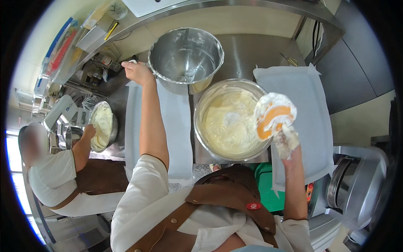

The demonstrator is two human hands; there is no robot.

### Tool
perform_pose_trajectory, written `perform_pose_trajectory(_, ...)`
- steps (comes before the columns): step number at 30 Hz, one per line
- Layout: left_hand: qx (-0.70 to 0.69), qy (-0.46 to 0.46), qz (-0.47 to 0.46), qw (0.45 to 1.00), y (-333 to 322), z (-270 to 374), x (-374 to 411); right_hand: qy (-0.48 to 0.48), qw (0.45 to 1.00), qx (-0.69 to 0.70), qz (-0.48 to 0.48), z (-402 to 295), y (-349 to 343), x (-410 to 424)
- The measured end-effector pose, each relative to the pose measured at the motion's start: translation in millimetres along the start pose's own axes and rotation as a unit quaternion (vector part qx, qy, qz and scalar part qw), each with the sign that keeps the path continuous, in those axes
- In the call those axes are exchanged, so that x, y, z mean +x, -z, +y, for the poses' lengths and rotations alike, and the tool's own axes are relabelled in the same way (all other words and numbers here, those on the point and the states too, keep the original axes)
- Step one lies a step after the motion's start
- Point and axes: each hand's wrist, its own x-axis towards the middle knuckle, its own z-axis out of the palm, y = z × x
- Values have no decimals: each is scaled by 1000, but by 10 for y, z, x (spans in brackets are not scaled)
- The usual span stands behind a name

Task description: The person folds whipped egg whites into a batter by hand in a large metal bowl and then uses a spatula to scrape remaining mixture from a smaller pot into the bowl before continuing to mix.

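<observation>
A large steel bowl (pixel 197 138) of pale yellow batter with a white patch of foam stands before me. Over its right rim is an orange scraper (pixel 277 115) coated in white foam; my right hand (pixel 287 141), smeared with batter, is closed on it. Behind the bowl stands a deep steel mixing bowl (pixel 185 56), its inside streaked with white residue. My left hand (pixel 138 71) is at that bowl's left side, fingers curled, with a small white bit at the fingertips; whether it grips the bowl's handle cannot be told.
Paper-lined trays lie left (pixel 174 132) and right (pixel 305 104) of the batter bowl. A whisk-like metal tool (pixel 291 60) lies at the back right. At left, a co-worker (pixel 53 170) reaches into another bowl (pixel 102 126) beside a stand mixer (pixel 61 111). A steel shelf (pixel 245 8) crosses the back.
</observation>
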Motion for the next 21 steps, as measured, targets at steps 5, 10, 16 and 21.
perform_pose_trajectory(5,58,25,18,998,-490,-684,-201,-21,1000,-13,-8,109,41,91)
perform_pose_trajectory(10,153,81,24,985,-804,-1167,-580,-27,999,-20,19,174,24,193)
perform_pose_trajectory(16,90,203,28,975,-798,-1515,-871,-32,999,-30,13,231,73,240)
perform_pose_trajectory(21,48,305,-93,947,-631,-1680,-1002,-43,999,-21,12,308,45,379)
